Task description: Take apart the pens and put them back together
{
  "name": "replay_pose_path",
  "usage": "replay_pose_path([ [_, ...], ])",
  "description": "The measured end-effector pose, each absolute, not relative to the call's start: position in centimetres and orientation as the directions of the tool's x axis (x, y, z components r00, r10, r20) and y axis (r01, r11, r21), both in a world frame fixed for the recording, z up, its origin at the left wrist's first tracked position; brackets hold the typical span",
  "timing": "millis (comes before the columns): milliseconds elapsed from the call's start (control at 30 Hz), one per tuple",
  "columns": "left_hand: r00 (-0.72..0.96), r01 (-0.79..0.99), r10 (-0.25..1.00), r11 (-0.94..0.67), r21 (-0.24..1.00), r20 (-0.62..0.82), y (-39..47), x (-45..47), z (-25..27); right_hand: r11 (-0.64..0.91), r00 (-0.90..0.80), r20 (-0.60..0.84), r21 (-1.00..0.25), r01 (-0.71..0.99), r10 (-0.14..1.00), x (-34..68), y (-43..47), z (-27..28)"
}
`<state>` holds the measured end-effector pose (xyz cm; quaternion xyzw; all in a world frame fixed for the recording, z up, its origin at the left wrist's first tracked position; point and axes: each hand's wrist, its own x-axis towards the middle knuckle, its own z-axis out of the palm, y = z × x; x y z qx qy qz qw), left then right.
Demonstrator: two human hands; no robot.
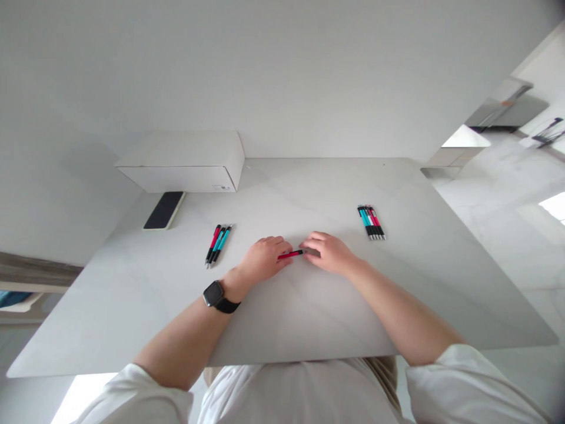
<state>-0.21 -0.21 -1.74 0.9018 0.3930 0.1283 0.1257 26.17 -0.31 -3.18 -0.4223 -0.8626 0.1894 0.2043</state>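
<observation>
My left hand (266,257), with a black watch on its wrist, pinches a red pen (289,255) near the middle of the table. The pen lies roughly level, its black end pointing right. Across from it, my right hand (325,252) has curved fingers and thumb apart around that end; I cannot tell whether they touch it. On the left, a small group of pens (217,244), red and teal with black grips, lies slanted. Over on the right, several pens (371,222) in teal, white and red lie side by side in a neat row.
A white box (180,176) stands against the wall at the back left. In front of it lies a dark-screened phone (164,211). The pale marbled table (300,318) ends at the wall behind and close to my body in front.
</observation>
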Motion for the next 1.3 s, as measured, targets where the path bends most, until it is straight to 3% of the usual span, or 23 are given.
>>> replay_pose_path([
  [267,0.654,0.686,0.743,-0.662,0.302,0.140,0.8,-2.6,-1.8,0.542,-0.503,0.220,-0.476,0.693,0.836,25.9,0.0,-3.6],
  [433,0.608,0.690,0.770,-0.633,0.350,0.195,0.4,-1.8,-1.4,0.419,-0.378,0.213,-0.648,0.636,0.901,27.2,0.4,-2.8],
  [633,0.551,0.664,0.776,-0.630,0.403,0.306,0.1,-1.3,-0.8,0.164,-0.364,-0.018,-0.871,0.464,0.931,27.3,0.3,-2.2],
  [933,0.540,0.650,0.774,-0.634,0.420,0.332,0.4,-1.7,-0.9,0.147,-0.400,-0.106,-0.820,0.553,0.910,27.0,0.2,-2.3],
  [1300,0.499,0.637,0.806,-0.590,0.497,0.318,0.5,-1.5,-1.2,0.202,-0.354,0.018,-0.848,0.491,0.935,27.0,0.2,-2.1],
])
